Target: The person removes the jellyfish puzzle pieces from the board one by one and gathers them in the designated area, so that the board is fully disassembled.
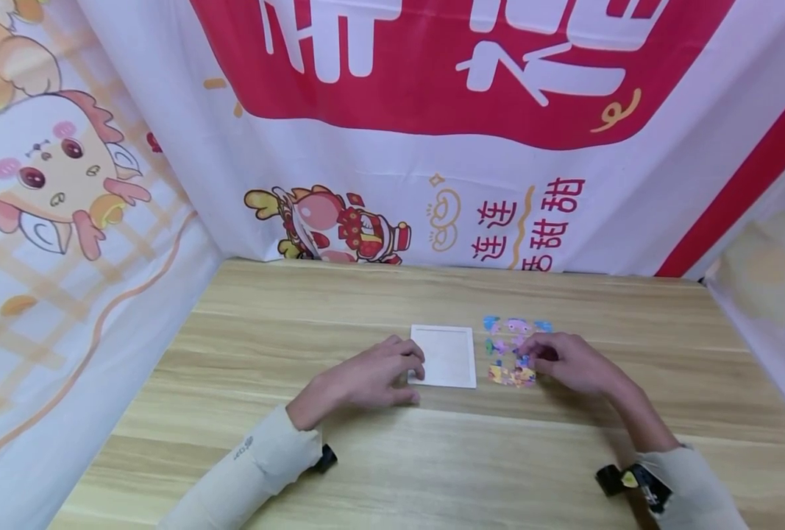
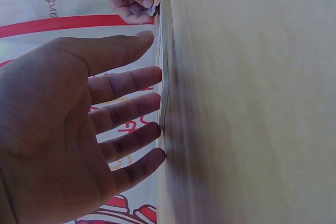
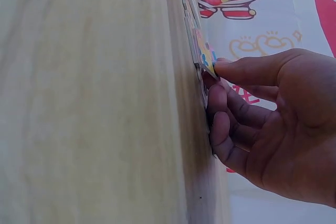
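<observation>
A white square puzzle frame [image 1: 446, 357] lies flat on the wooden table. My left hand [image 1: 384, 374] rests at its left edge, fingers extended and thumb apart, as the left wrist view [image 2: 58, 114] also shows. To the right of the frame lie colourful jigsaw pieces [image 1: 513, 375] set out in a rough square with gaps. Over their right side, my right hand [image 1: 571, 361] pinches one jigsaw piece [image 3: 206, 59] between thumb and fingers, tilted up from the others. In the head view that piece is mostly covered by the fingers.
The wooden table [image 1: 432, 464] runs back to a white and red printed curtain [image 1: 366, 162]. Another printed curtain [image 1: 54, 243] hangs along the left side. Dark wrist cameras [image 1: 326, 459] sit at both sleeves.
</observation>
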